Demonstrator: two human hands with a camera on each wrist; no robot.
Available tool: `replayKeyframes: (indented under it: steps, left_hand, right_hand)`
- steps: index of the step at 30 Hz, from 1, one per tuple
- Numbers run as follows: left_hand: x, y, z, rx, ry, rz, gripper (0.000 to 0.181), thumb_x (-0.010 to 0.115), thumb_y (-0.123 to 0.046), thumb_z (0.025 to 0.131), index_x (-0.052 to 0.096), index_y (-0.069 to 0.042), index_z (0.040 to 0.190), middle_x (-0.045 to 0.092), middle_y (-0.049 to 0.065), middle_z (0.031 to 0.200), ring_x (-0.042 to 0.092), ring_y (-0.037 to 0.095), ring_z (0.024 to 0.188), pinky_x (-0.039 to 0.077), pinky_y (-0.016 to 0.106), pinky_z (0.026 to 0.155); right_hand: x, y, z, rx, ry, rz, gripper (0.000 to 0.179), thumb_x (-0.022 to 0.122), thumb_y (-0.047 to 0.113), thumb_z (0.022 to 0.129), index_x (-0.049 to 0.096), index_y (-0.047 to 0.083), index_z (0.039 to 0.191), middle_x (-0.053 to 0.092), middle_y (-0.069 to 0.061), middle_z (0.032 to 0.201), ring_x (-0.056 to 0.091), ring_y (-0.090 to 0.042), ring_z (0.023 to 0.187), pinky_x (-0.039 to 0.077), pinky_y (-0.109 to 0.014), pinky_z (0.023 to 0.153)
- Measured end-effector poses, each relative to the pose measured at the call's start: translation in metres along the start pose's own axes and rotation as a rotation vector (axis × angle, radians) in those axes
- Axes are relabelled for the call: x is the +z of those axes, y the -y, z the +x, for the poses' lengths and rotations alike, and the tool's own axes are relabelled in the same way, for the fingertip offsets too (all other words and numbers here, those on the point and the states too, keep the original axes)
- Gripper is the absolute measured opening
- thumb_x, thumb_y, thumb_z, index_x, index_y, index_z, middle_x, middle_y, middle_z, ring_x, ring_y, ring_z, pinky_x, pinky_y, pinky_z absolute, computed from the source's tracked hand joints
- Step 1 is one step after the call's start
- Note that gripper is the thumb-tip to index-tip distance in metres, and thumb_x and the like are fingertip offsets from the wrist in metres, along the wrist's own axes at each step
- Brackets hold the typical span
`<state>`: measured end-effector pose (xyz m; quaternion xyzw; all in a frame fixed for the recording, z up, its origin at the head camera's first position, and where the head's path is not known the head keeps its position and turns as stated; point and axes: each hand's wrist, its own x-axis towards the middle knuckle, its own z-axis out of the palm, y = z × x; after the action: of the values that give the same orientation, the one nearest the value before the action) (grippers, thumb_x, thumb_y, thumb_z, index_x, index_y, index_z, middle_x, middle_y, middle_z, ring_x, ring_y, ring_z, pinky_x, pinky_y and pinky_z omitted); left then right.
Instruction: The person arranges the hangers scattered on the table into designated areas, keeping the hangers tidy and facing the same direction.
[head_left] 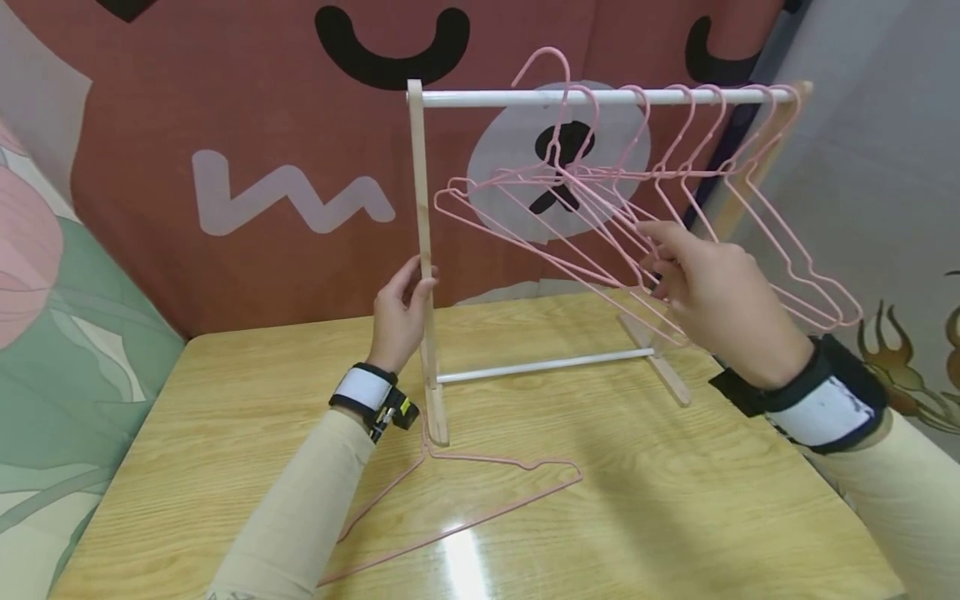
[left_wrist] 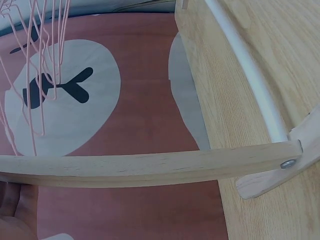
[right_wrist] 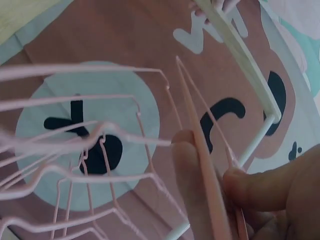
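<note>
A clothes rack with a wooden post (head_left: 422, 183) and a white rail (head_left: 487, 99) stands on the table. My left hand (head_left: 400, 317) grips the post partway up, thumb in front; the left wrist view catches only a bit of its fingers at the edge. With my right hand (head_left: 720, 300) I pinch a pink clothes hanger (right_wrist: 204, 145) between thumb and fingers near one end. In the head view that hanger's hook (head_left: 567, 73) rises above the rail. Several pink hangers (head_left: 798, 242) hang along the rail to its right.
Another pink hanger (head_left: 450, 532) lies flat on the wooden table (head_left: 247, 433), in front of the rack and partly under the left forearm. A lower white bar (head_left: 547, 364) joins the rack's feet. Behind stands a brown printed cloth (head_left: 247, 108).
</note>
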<state>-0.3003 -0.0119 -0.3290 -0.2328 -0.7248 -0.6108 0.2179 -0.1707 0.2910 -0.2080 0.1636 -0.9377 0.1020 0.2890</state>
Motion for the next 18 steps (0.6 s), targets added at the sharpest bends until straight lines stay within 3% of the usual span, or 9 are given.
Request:
replayKeyframes:
  steps: [5, 12, 18]
  left_hand:
    - [0.0, 0.001, -0.001, 0.002, -0.001, -0.009, 0.038, 0.055, -0.003, 0.104, 0.054, 0.008, 0.14, 0.065, 0.029, 0.124, 0.064, 0.038, 0.115, 0.052, 0.05, 0.098]
    - [0.0, 0.0, -0.001, 0.006, -0.001, -0.012, 0.038, 0.055, -0.002, 0.104, 0.055, 0.008, 0.14, 0.064, 0.03, 0.123, 0.064, 0.039, 0.115, 0.052, 0.051, 0.099]
    - [0.0, 0.0, 0.0, 0.002, 0.001, -0.012, 0.036, 0.054, -0.002, 0.104, 0.055, 0.009, 0.139, 0.064, 0.03, 0.123, 0.064, 0.038, 0.115, 0.052, 0.05, 0.098]
  right_hand:
    - [0.009, 0.006, 0.002, -0.046, -0.022, 0.013, 0.046, 0.056, -0.016, 0.093, 0.054, -0.001, 0.136, 0.07, -0.02, 0.091, 0.069, -0.029, 0.067, 0.056, -0.047, 0.06]
    - [0.018, 0.009, 0.001, -0.045, 0.001, 0.035, 0.041, 0.053, -0.015, 0.096, 0.051, -0.006, 0.136, 0.068, -0.021, 0.094, 0.071, -0.03, 0.071, 0.059, -0.047, 0.063]
    - [0.026, 0.009, -0.002, -0.047, 0.05, 0.025, 0.053, 0.06, -0.02, 0.087, 0.048, -0.008, 0.138, 0.069, -0.025, 0.098, 0.069, -0.031, 0.072, 0.058, -0.049, 0.063]
